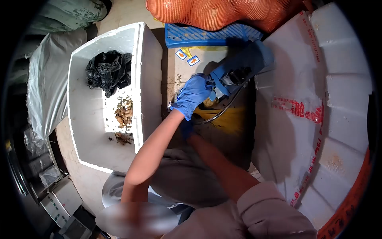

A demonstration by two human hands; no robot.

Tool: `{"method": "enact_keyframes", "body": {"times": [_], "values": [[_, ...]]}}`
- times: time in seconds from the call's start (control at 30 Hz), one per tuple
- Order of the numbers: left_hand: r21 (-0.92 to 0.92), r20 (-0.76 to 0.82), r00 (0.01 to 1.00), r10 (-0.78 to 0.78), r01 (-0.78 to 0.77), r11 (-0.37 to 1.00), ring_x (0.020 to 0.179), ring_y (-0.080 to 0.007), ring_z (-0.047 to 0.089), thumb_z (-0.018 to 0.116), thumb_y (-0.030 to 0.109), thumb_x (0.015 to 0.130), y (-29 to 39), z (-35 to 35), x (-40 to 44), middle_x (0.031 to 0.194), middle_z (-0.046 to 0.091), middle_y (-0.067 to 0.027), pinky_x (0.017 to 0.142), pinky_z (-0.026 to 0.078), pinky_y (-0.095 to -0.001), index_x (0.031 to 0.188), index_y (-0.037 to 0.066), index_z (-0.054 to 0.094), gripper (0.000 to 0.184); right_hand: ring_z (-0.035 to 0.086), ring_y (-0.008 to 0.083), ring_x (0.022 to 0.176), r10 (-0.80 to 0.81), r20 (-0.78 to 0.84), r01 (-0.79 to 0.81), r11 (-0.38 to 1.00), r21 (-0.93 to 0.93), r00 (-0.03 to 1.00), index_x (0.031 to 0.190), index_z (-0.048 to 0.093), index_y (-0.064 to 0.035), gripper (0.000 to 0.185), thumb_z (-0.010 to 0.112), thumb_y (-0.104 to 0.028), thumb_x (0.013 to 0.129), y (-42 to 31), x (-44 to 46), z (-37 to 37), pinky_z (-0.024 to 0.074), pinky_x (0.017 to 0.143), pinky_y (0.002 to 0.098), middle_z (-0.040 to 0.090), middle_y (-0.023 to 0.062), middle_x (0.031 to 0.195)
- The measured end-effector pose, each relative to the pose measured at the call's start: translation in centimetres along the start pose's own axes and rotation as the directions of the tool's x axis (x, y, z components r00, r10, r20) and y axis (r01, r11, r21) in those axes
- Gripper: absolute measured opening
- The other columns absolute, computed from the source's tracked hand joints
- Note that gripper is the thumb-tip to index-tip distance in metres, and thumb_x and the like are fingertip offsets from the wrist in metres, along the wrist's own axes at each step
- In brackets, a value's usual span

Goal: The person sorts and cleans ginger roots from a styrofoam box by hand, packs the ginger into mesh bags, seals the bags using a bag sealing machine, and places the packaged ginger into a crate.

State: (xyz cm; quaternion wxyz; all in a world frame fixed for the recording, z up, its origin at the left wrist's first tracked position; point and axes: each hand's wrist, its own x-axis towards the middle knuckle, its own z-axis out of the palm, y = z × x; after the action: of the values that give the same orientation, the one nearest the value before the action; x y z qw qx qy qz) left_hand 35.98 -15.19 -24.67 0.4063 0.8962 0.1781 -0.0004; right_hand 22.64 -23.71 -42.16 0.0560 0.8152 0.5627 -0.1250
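My left hand (193,95), in a blue glove, is closed at the near end of a blue device (256,59) with a dark fitting in its middle. What the fingers grip is hidden behind the glove. Below and behind the left wrist, in shadow, is my right hand (186,129), also blue-gloved; its fingers are hidden. A thin cable (232,101) curves from the device toward my hands. Yellow bristles (229,121) fan out over the floor beside them.
On the left stands a white foam box (151,79) with a black plastic bag (109,71) and brown scraps (124,113). Orange mesh sacks (213,14) rest on a blue plastic base (207,36). White foam boxes (296,79) line the right. Two small cards (193,60) lie on the floor.
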Motion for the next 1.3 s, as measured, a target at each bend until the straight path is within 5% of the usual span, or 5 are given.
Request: {"method": "enact_keyframes", "body": {"times": [0.17,0.4,0.57,0.9,1.3], "values": [[-0.085,-0.006,1.0,0.005,-0.006,0.996,0.072,-0.0355,0.053,0.056,0.011,0.067,0.9,-0.3,0.0,0.079,0.055,-0.0205,0.067,0.043,-0.0385,0.082,-0.001,0.058,0.019,0.052,0.0196,0.045,-0.101,-0.339,-0.118,0.813,-0.57,0.935,0.074,0.061,-0.006,0.016,0.049,-0.015,0.07,1.0,-3.0,-3.3,0.0376,0.039,0.0362,0.053,0.0065,0.054],[0.048,-0.338,0.878,0.339,-0.343,0.938,0.073,-0.0332,0.052,0.053,0.005,0.072,1.8,1.4,-3.4,0.076,0.054,-0.0176,0.064,0.043,-0.0352,0.078,0.0,0.055,0.008,0.049,0.0299,0.09,0.143,-0.578,0.12,0.912,0.393,0.804,0.103,0.049,-0.0018,0.045,0.055,0.005,0.059,16.0,-12.0,-27.0,0.042,0.075,0.036,0.049,0.0164,0.097],[-0.335,-0.274,0.96,0.052,-0.146,0.931,0.066,-0.0161,0.049,0.051,0.002,0.073,3.5,3.1,-7.5,0.072,0.055,-0.0067,0.061,0.039,-0.0277,0.078,0.0,0.056,0.008,0.046,0.0321,0.1,0.821,-0.537,0.119,0.523,0.844,0.194,0.105,0.049,-0.0049,0.043,0.065,-0.008,0.066,15.7,-14.3,-23.9,0.0378,0.085,0.0351,0.049,0.0164,0.104],[-0.877,0.457,0.86,-0.227,0.478,0.047,0.057,-0.0118,0.049,0.046,0.001,0.079,8.6,-0.8,-15.9,0.068,0.052,-0.0044,0.051,0.04,-0.0203,0.088,0.002,0.052,0.011,0.051,0.0348,0.09,0.22,-0.118,-0.077,0.713,0.697,0.968,0.102,0.049,0.002,0.083,0.072,-0.055,0.047,12.4,-15.3,-14.5,0.0405,0.078,0.0372,0.053,0.0223,0.095],[-0.927,-0.132,0.991,0.024,-0.132,0.351,0.098,-0.0206,0.049,0.041,0.043,0.085,18.2,-13.5,-19.0,0.115,0.045,-0.012,0.087,0.039,-0.0328,0.123,0.005,0.032,0.054,0.056,0.0174,0.084,0.163,-0.208,0.26,-0.723,0.641,0.965,0.105,0.051,-0.0014,0.03,0.052,-0.022,0.083,9.5,-19.4,-34.9,0.0462,0.076,0.0307,0.056,0.008,0.096]]}}
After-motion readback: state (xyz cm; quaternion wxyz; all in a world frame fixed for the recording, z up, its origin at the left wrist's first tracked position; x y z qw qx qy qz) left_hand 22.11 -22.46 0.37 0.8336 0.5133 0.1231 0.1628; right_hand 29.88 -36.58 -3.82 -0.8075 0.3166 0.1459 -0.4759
